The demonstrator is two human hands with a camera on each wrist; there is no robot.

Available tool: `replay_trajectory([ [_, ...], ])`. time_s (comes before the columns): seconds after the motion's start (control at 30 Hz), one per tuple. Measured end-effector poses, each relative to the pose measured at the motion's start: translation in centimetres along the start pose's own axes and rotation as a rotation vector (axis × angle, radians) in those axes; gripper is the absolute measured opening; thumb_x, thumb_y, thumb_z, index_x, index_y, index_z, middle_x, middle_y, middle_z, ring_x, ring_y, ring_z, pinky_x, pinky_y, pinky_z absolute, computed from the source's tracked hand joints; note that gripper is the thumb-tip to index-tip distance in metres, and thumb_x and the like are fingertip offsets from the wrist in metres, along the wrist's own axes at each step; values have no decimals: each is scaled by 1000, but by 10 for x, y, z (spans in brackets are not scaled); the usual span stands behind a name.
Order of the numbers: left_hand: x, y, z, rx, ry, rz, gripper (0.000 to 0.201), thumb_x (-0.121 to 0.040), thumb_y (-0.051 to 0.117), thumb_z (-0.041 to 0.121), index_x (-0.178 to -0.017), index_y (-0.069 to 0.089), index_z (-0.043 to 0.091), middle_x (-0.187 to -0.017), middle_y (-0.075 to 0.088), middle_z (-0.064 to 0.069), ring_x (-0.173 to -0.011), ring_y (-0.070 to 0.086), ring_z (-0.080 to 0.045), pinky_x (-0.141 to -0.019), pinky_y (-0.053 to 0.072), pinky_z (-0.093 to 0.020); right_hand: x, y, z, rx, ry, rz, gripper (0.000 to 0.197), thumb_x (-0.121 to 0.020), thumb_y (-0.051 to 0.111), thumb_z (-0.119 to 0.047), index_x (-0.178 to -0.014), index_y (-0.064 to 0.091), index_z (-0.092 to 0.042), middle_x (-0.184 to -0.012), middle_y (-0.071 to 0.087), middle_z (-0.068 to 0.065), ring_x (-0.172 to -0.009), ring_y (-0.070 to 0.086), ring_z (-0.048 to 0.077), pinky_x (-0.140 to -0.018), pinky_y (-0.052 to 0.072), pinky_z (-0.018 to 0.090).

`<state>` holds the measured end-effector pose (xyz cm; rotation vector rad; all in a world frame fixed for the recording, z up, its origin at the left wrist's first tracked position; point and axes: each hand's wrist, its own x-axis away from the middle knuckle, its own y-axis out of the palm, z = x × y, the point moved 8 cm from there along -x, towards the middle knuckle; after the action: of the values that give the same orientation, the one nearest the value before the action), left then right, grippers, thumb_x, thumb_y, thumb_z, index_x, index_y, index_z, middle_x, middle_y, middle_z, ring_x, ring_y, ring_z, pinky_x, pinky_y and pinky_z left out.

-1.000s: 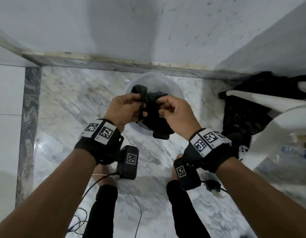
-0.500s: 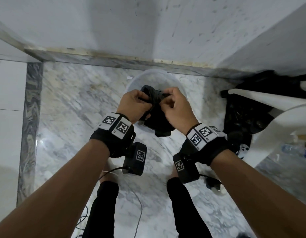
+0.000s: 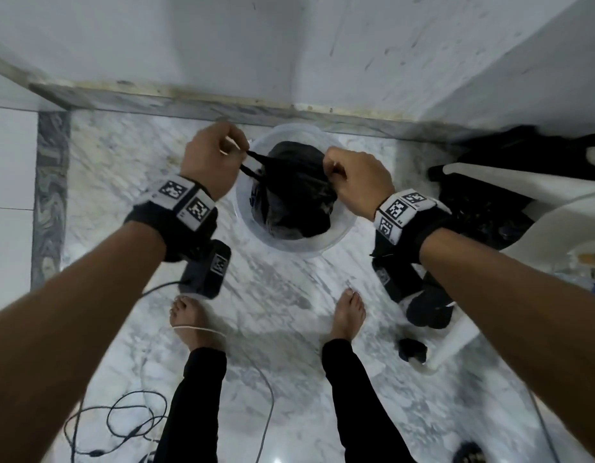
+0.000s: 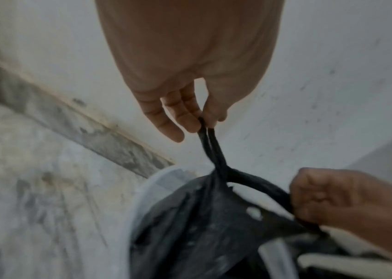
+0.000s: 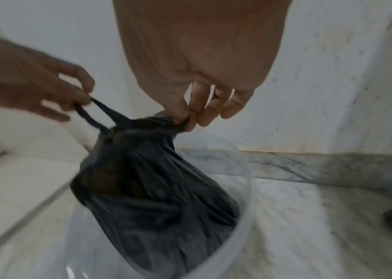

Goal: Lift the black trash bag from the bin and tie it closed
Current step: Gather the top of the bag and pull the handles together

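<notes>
A black trash bag [image 3: 291,192] hangs partly inside a round translucent white bin [image 3: 339,233] on the marble floor by the wall. My left hand [image 3: 211,158] pinches a thin stretched handle loop [image 4: 210,149] of the bag, out to the left of the bin. On the other side, my right hand [image 3: 358,177] pinches the other gathered end [image 5: 180,123] of the bag's top. The two ends are drawn apart over the bag. The right wrist view shows the bag's body [image 5: 151,188] bulging above the bin rim [image 5: 245,217].
White walls meet in a corner just behind the bin. A white plastic chair [image 3: 509,195] with black things under it stands at the right. Cables [image 3: 122,426] lie on the floor at lower left. My bare feet [image 3: 192,315] stand in front of the bin.
My hands were close together working the bag's top over the bin; they have now moved apart, left hand leftward and right hand rightward, stretching the bag's ends out.
</notes>
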<state>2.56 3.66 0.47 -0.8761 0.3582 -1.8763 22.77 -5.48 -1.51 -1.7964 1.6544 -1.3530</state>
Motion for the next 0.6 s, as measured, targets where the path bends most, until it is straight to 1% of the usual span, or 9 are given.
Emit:
replay_trajectory([
  [0.03, -5, -1, -1, -75, 35, -7, 22, -82, 52, 12, -70, 60, 29, -80, 60, -9, -70, 57, -29, -72, 55, -46, -1, 3, 8, 87, -25, -24, 21, -81, 47, -12, -91, 62, -22, -91, 68, 7, -87, 59, 34, -69, 40, 35],
  [0.1, -11, 2, -5, -247, 101, -44, 27, -88, 46, 7, -86, 70, 19, -97, 60, -17, -84, 58, -33, -80, 51, -41, -3, 8, 25, 223, -50, -71, 29, -84, 44, -10, -95, 67, -23, -97, 67, 10, -93, 57, 36, -74, 42, 38],
  [0.17, -14, 10, -11, -406, 182, -107, 34, -88, 44, 2, -101, 72, 17, -107, 57, -19, -95, 58, -37, -84, 50, -41, -5, 14, 38, 332, -68, -113, 35, -86, 44, -8, -102, 71, -24, -99, 66, 14, -94, 54, 38, -74, 42, 40],
  [0.2, -13, 15, -13, -475, 221, -139, 37, -87, 45, 0, -106, 71, 18, -107, 55, -19, -95, 58, -39, -83, 50, -43, -6, 17, 42, 376, -81, -123, 38, -86, 44, -6, -106, 71, -24, -98, 64, 15, -94, 53, 38, -72, 39, 39],
  [0.27, -9, 24, -19, -586, 285, -165, 40, -85, 47, -1, -112, 69, 20, -107, 54, -17, -90, 58, -41, -75, 51, -47, -9, 21, 45, 460, -121, -130, 41, -86, 45, -4, -110, 70, -25, -96, 60, 14, -93, 50, 37, -69, 31, 37],
  [0.33, -2, 28, -20, -667, 357, -162, 38, -84, 51, -2, -110, 69, 18, -103, 53, -18, -82, 57, -41, -64, 50, -46, -9, 23, 47, 534, -154, -152, 40, -86, 44, -5, -112, 68, -23, -97, 59, 13, -94, 49, 36, -69, 28, 37],
  [0.4, 4, 28, -20, -727, 418, -161, 31, -83, 51, 1, -103, 71, 13, -99, 53, -19, -80, 57, -41, -61, 49, -45, -7, 20, 54, 537, -162, -178, 41, -86, 43, -8, -117, 64, -24, -101, 59, 13, -97, 50, 35, -72, 32, 39],
  [0.5, 7, 19, -19, -662, 461, -163, 28, -83, 46, 16, -92, 72, 10, -94, 56, -16, -76, 58, -38, -64, 51, -47, -1, 3, 70, 464, -132, -152, 47, -86, 44, -12, -126, 57, -32, -104, 58, 10, -98, 51, 32, -81, 35, 40],
  [0.6, 3, 7, -20, -523, 438, -196, 34, -77, 43, 27, -89, 68, 7, -91, 55, -15, -74, 54, -30, -67, 47, -41, 2, -12, 82, 435, -133, -116, 40, -89, 48, -24, -127, 54, -34, -103, 57, 8, -99, 53, 31, -78, 32, 36],
])
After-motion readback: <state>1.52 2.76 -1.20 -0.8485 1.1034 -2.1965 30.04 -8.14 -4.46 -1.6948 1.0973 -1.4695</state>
